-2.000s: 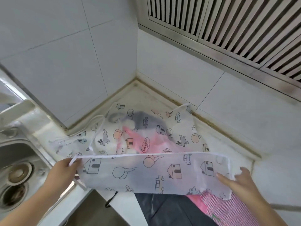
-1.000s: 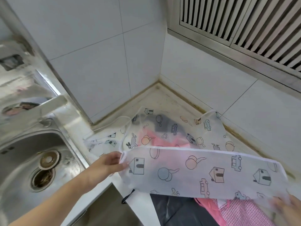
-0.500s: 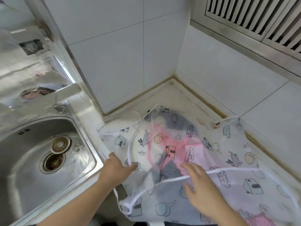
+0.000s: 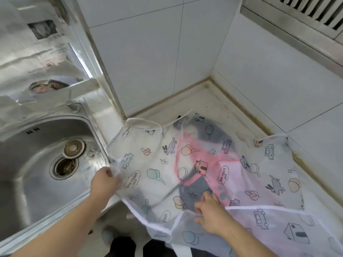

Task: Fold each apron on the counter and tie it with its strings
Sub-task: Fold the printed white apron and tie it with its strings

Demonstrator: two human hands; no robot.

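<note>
From the head camera, a pale stone tabletop (image 4: 209, 106) runs into a corner of white wall tiles (image 4: 148, 58), with brownish grime along the joint where the walls meet it. A slatted metal vent (image 4: 304, 10) sits high on the right wall. To the left, a steel sink (image 4: 31, 175) is set into the surface, its drain (image 4: 65, 166) holding debris and a round plug (image 4: 73, 148) lying beside it; a tap base stands at the rim.

A sheer white apron (image 4: 159, 164) printed with houses, rabbits and balloons lies spread across the tabletop, its near part hanging over the front edge. Pink and dark grey fabric shows through it.

The left hand (image 4: 104, 184) has a closed grip, pinching the apron's left edge by the sink rim. The right hand (image 4: 211, 214) rests on the cloth near a white-piped hem, fingers bent; whether it grips the cloth I cannot tell.
</note>
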